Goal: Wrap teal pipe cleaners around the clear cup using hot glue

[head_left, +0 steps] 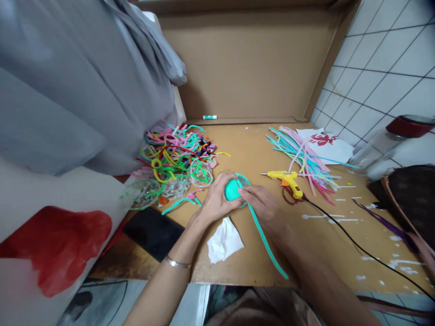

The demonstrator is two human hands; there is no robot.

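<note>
My left hand (219, 197) is closed around the rim of a small round piece (232, 190), teal on its face with a clear edge showing at the right. With my right hand (260, 201) I pinch a long teal pipe cleaner (261, 233) against that piece. One end of the pipe cleaner loops over the top of the piece, and the other hangs loose toward the table's front edge. A crumpled white tissue (224, 241) lies just below my hands. Whether the pipe cleaner is stuck to the piece is hidden by my fingers.
Right of my hands rests a yellow glue gun (285, 179), its black cord (346, 233) trailing to the right. Behind it are loose pipe cleaners (302, 156). A tangled colourful heap (183, 151) and a black phone (152, 233) lie left. A clear bottle (380, 145) stands far right.
</note>
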